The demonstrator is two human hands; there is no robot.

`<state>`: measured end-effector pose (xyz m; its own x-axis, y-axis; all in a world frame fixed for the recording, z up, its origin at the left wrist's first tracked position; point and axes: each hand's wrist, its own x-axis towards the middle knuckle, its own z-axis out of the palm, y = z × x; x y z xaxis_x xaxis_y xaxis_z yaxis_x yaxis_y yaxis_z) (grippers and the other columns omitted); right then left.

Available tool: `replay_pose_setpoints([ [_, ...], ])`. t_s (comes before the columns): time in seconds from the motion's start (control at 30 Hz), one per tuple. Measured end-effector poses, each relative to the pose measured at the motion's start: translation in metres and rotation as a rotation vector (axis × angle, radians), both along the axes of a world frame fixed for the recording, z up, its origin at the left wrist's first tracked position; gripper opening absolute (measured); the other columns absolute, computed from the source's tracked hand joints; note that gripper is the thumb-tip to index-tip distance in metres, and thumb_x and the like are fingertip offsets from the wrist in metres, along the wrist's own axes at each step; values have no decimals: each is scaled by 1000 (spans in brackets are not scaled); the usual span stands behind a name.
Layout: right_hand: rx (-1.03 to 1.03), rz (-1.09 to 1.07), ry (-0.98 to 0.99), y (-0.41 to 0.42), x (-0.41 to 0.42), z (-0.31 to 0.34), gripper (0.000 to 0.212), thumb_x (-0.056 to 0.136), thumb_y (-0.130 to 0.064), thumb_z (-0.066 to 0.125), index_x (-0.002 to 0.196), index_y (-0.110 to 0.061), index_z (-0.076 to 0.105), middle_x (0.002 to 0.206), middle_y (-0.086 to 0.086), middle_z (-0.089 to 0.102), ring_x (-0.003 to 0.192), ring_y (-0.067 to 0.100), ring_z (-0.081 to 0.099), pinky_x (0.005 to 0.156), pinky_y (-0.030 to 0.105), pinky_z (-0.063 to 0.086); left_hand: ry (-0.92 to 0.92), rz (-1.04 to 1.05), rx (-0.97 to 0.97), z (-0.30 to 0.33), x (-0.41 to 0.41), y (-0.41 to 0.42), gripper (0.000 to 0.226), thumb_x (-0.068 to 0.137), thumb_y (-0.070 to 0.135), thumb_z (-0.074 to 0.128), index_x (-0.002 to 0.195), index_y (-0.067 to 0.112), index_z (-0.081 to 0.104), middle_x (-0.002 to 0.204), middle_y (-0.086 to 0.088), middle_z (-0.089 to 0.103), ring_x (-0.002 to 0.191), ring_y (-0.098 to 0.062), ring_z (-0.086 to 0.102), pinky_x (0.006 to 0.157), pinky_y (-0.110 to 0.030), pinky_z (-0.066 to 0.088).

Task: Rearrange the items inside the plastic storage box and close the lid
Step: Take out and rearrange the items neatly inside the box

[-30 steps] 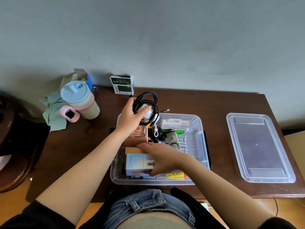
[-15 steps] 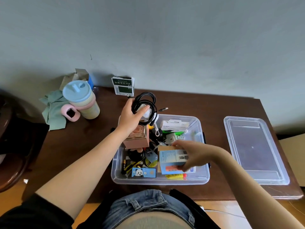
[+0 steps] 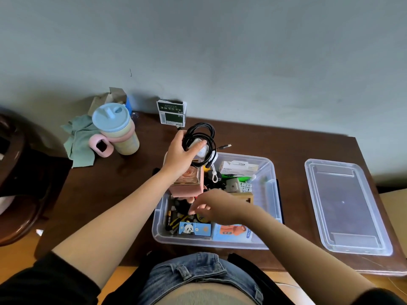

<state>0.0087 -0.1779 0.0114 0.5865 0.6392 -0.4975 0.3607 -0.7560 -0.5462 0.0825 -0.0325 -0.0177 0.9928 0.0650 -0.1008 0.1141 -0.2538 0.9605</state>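
- Head view: the clear plastic box [image 3: 269, 194] sits open on the brown table [image 3: 123, 186], at the near edge in front of the person.
- The lid [image 3: 345, 205] lies flat on the table well to the right of the box, apart from it.
- The left hand [image 3: 179, 154] is raised over the box's far left corner. Its fingers and thumb are curled round a coil of black cable [image 3: 201, 143] together with a white plug [image 3: 201, 148]; the coil stands out past the fingertips toward the far side, and one cable end sticks out to the right.
- Just under that hand a pink box [image 3: 187, 186] stands upright at the box's left wall.
- The right hand [image 3: 217, 206] reaches into the middle of the box from the right, palm down. Its fingers are loosely bent and point left and down toward the small things at the box's left side; they are blurred, and I cannot tell whether they touch or pinch anything.
- At the box's near wall a card with a panda [image 3: 193, 228] stands on edge, and to its right lies a light blue packet [image 3: 233, 232], just below the right wrist.
- In the box's far right part lie a white carton [image 3: 239, 167] and a small wooden piece [image 3: 244, 197].
- Left of the box, on the table, stands a cup with a blue lid [image 3: 116, 128], with a green cloth [image 3: 79, 142] beside it.
- Behind the box a green and white pack [image 3: 172, 115] leans at the wall.
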Motion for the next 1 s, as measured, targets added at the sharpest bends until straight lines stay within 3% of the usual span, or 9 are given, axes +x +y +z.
replay_pose_setpoints([
  [0.07, -85, 112, 2, 21, -6, -14, 27, 96, -12, 47, 113, -14, 67, 112, 3, 67, 95, 20, 61, 78, 29, 49, 13, -6, 3, 2, 0, 0, 58, 73, 59, 63, 113, 19, 55, 108, 7, 65, 105, -13, 60, 96, -46, 46],
  [0.2, -394, 247, 134, 47, -2, -41, 22, 89, 3, 42, 68, -1, 50, 70, 11, 48, 59, 22, 37, 53, 34, 36, 12, -6, -5, 2, 0, -1, 51, 77, 52, 65, 112, 16, 54, 106, 5, 65, 103, -12, 60, 96, -45, 46],
  [0.3, -407, 189, 311, 50, 4, -55, 30, 94, 3, 33, 103, 15, 59, 107, 30, 58, 76, 25, 37, 70, 44, 40, 0, -3, -10, 2, 0, -2, 44, 78, 48, 65, 108, 17, 55, 100, 7, 65, 98, -11, 61, 93, -43, 48],
  [0.4, -356, 102, 367, 43, 2, -62, 35, 98, -6, 36, 127, 3, 54, 129, 22, 54, 94, 27, 49, 84, 34, 41, -15, -24, -1, 0, 1, -2, 41, 82, 43, 67, 107, 14, 55, 99, 5, 65, 96, -12, 61, 91, -39, 48],
  [0.5, -352, 77, 313, 36, -4, -69, 38, 98, -7, 34, 134, -6, 47, 130, 19, 53, 114, 35, 51, 95, 40, 44, -39, -67, 67, 0, 2, -4, 30, 85, 37, 68, 100, 16, 53, 91, 12, 62, 86, 7, 57, 77, -14, 41],
  [0.6, -436, 59, 205, 37, -5, -75, 33, 95, -5, 37, 123, -2, 55, 110, 20, 59, 101, 35, 56, 83, 41, 48, -81, -81, 137, 6, 0, -8, 26, 85, 35, 69, 97, 20, 52, 86, 18, 59, 79, 22, 50, 68, 2, 32],
  [0.73, -553, 65, 116, 44, 1, -83, 15, 92, -5, 46, 83, -2, 57, 69, 7, 42, 64, 23, 44, 58, 32, 39, -113, -82, 97, 11, -6, -10, 26, 86, 33, 69, 97, 16, 53, 85, 15, 60, 76, 16, 53, 68, -1, 35],
  [0.87, -594, 187, 162, 47, 7, -90, 30, 92, -3, 44, 118, -3, 58, 94, 13, 57, 79, 26, 50, 64, 34, 42, -133, -90, 96, 10, -12, -4, 28, 86, 35, 69, 97, 14, 55, 86, 11, 62, 78, 11, 55, 69, -4, 37],
  [1.0, -601, 271, 315, 51, 13, -95, 39, 96, 0, 38, 134, 1, 46, 121, 21, 55, 103, 35, 54, 83, 41, 46, -118, -101, 59, 5, -16, 3, 31, 85, 33, 69, 100, 11, 55, 88, 8, 64, 85, -8, 61, 80, -26, 47],
])
